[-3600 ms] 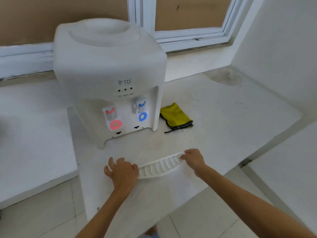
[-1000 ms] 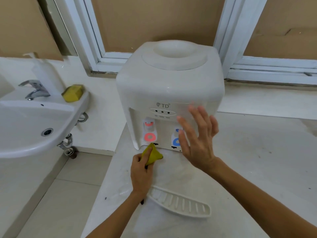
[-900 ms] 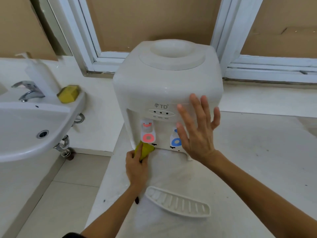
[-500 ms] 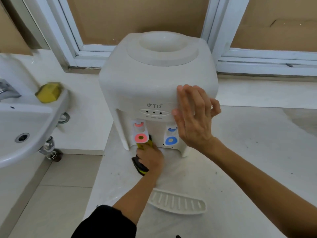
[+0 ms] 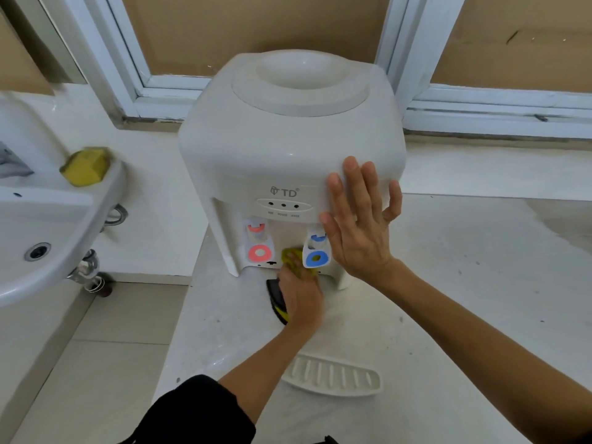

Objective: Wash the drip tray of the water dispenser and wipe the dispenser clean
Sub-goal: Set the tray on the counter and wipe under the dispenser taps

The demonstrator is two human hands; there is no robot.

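The white water dispenser (image 5: 272,145) stands on a pale counter (image 5: 464,283), with a red tap (image 5: 258,245) and a blue tap (image 5: 316,251) in its front recess. My left hand (image 5: 301,296) grips a yellow and black cloth (image 5: 293,261) and holds it against the base of the recess between the two taps. My right hand (image 5: 360,219) lies flat with spread fingers on the dispenser's front right, above the blue tap. The white slotted drip tray (image 5: 333,378) lies on the counter near me, apart from both hands.
A white washbasin (image 5: 48,238) hangs at the left, with a yellow sponge (image 5: 85,166) on its rim. White window frames (image 5: 480,104) run behind the dispenser. The counter edge drops to a tiled floor (image 5: 89,363) on the left.
My left hand has carried the cloth from in front of the red tap into the recess, toward the blue tap. My right hand has come to rest flat on the dispenser's front.
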